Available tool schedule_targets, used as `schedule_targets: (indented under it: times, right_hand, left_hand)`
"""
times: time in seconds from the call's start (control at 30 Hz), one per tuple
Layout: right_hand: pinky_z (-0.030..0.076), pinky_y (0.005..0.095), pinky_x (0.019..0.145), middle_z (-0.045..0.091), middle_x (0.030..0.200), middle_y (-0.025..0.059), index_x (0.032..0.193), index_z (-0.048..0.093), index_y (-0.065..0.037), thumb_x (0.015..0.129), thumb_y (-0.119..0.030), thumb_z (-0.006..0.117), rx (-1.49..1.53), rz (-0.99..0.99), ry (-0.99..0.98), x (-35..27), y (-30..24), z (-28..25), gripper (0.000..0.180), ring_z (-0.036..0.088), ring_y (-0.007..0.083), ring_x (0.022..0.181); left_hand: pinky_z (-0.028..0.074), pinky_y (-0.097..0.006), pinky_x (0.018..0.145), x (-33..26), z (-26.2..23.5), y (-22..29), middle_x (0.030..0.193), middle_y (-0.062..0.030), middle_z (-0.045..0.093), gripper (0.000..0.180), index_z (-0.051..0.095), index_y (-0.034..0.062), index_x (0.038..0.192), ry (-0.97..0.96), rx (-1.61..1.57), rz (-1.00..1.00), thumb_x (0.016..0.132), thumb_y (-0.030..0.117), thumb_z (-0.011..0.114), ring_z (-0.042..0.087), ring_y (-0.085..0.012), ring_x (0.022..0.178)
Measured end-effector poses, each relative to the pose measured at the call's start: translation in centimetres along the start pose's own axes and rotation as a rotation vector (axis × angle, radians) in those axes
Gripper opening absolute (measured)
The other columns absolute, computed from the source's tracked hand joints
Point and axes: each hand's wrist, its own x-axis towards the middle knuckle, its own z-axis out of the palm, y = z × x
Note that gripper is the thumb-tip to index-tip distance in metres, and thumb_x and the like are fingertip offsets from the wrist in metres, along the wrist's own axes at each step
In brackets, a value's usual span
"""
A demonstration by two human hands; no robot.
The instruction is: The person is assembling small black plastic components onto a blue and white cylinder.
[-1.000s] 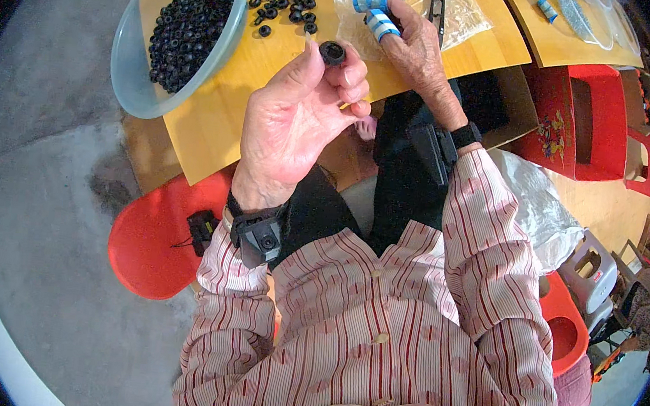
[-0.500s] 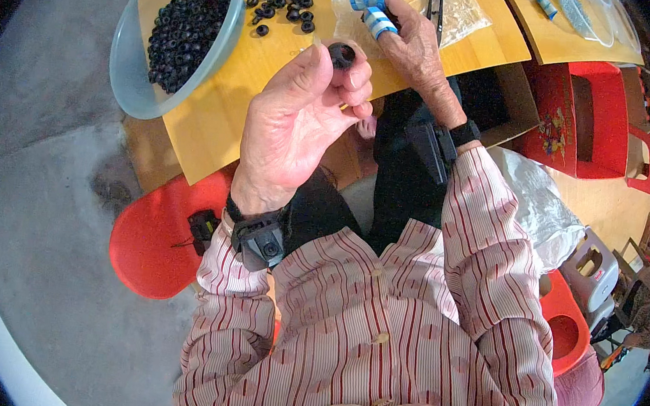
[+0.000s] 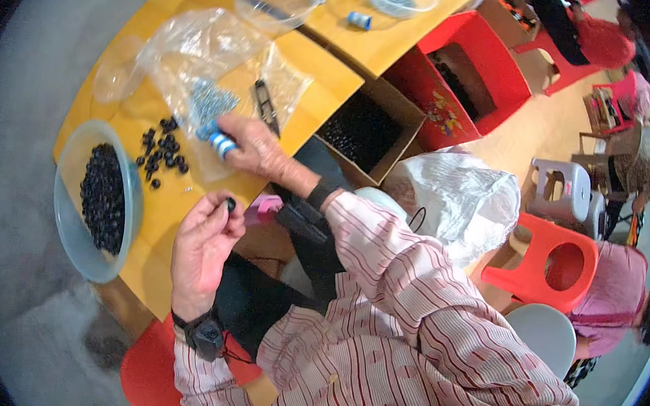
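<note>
Between the thumb and fingers of my left hand [image 3: 202, 242] is a small round black part [image 3: 231, 204], held over the table's near edge. My right hand [image 3: 256, 148] reaches over the table, its closed fingertips at the near side of a heap of small silvery pieces [image 3: 214, 98]. Blue-and-white wraps [image 3: 221, 144] cover fingers of that hand; what they pinch, if anything, is hidden. The heap lies on a clear plastic bag [image 3: 199, 42]. Several loose black parts [image 3: 161, 154] lie left of my right hand. More fill a translucent tub [image 3: 134, 208] at the left.
A slim black two-armed tool [image 3: 266, 107] lies right of the heap. On the far table [image 3: 334, 32] are clear bowls and a blue roll [image 3: 359, 21]. A cardboard box [image 3: 385, 150], a red bin [image 3: 466, 119], a white sack [image 3: 458, 204] and stools stand right; other people are beyond.
The view has swung to the right, showing more boxes, stools and people. My right hand has come to the silvery heap. My left hand still holds the black part.
</note>
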Motion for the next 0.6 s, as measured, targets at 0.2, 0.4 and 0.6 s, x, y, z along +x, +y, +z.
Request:
schedule_targets:
  times: [0.2,0.4,0.6]
  right_hand:
    - [0.044,0.0454,0.069,0.055,0.077,0.0216,0.082,0.054,-0.001,0.068,-0.011,0.053,0.039,-0.023,0.063,0.3,-0.3,-0.1,0.017,0.054,0.0403,0.078]
    - [0.043,0.0451,0.068,0.055,0.077,0.0206,0.078,0.052,-0.001,0.066,-0.011,0.053,0.078,-0.034,0.132,0.5,0.5,0.0,0.015,0.054,0.0401,0.078]
    - [0.044,0.0449,0.068,0.054,0.075,0.0197,0.075,0.053,-0.001,0.064,-0.012,0.054,0.067,-0.05,0.134,0.7,0.2,0.6,0.016,0.055,0.0396,0.077]
  left_hand:
    - [0.038,-0.025,0.072,0.5,0.9,1.4,0.089,-0.0078,0.052,0.029,0.048,0.0006,0.107,0.011,0.064,-0.044,0.082,0.008,0.06,0.048,-0.0131,0.077]
    - [0.039,-0.023,0.071,1.8,2.5,1.6,0.089,-0.0069,0.055,0.03,0.048,-0.0005,0.107,-0.035,0.173,-0.13,0.081,0.008,0.061,0.05,-0.0117,0.076]
    - [0.04,-0.022,0.071,2.6,4.3,2.1,0.089,-0.0053,0.056,0.033,0.048,-0.0026,0.11,-0.058,0.337,-0.221,0.081,0.007,0.061,0.051,-0.0109,0.077]
